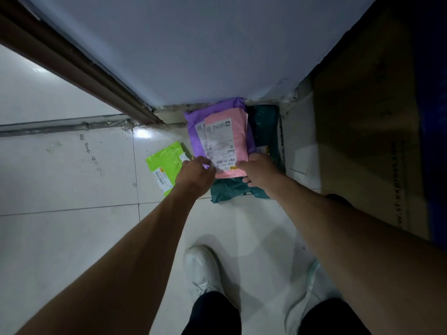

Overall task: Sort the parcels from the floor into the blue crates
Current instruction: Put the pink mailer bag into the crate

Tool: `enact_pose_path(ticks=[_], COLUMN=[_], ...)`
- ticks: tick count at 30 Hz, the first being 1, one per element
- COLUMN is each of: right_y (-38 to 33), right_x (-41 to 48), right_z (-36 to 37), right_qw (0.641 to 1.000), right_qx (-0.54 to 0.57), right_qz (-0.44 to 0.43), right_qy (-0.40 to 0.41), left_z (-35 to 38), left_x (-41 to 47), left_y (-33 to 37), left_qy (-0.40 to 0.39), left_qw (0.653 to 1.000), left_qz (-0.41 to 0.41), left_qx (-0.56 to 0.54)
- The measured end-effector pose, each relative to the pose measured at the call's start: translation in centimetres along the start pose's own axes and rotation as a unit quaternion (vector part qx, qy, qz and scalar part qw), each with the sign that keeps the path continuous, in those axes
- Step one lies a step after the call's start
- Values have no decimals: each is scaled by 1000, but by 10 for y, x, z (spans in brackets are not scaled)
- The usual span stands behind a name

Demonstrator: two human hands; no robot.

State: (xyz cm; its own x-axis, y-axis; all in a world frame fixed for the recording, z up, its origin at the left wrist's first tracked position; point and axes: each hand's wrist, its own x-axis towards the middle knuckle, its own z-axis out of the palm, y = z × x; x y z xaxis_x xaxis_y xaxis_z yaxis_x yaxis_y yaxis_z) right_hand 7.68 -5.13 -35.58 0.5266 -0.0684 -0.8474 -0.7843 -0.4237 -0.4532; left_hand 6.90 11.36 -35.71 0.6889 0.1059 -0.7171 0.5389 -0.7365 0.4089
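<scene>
The pink parcel [232,141] covers most of the purple parcel [193,131]. The dark green parcel [263,124] under both only peeks out — its full shape is hidden. The label [215,143] print is too small to read. On the right, the cardboard box [362,129] runs out of view.

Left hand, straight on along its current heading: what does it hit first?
The pink parcel. The left hand points up-right in the frame, fingertips at that parcel's near left corner, over the purple parcel. Whether they touch it yet is unclear from this view.
</scene>
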Motion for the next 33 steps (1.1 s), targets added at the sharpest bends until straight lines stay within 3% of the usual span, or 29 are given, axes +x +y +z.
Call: enact_pose_path(ticks=[4,10,14,18,23,27,33], right_y=[-17,-47,-66,-86,-101,-102,-99], right_x=[-21,-91,-164,-246,-338,-409,-509], right_z=[-10,-47,-76,-105,-148,-178,-222], right_qw=[997,987,984,980,982,996,996], right_qx=[66,123,143,173,160,78,86], right_qz=[25,93,105,97,92,40,-18], right_qy=[-14,-35,-27,-30,-29,-30,-11], left_z=[-11,-36,-54,-77,-124,-158,-192], left_x=[-12,-61,-108,-176,-259,-334,-434], left_y=[17,64,100,137,175,207,266], left_qy=[-32,-75,-37,-94,-81,-111,-130], left_qw=[990,918,928,905,883,865,889], left_qz=[-66,-186,-212,-244,-212,-172,-94], left_qx=[-123,-342,-306,-336,-411,-458,-429])
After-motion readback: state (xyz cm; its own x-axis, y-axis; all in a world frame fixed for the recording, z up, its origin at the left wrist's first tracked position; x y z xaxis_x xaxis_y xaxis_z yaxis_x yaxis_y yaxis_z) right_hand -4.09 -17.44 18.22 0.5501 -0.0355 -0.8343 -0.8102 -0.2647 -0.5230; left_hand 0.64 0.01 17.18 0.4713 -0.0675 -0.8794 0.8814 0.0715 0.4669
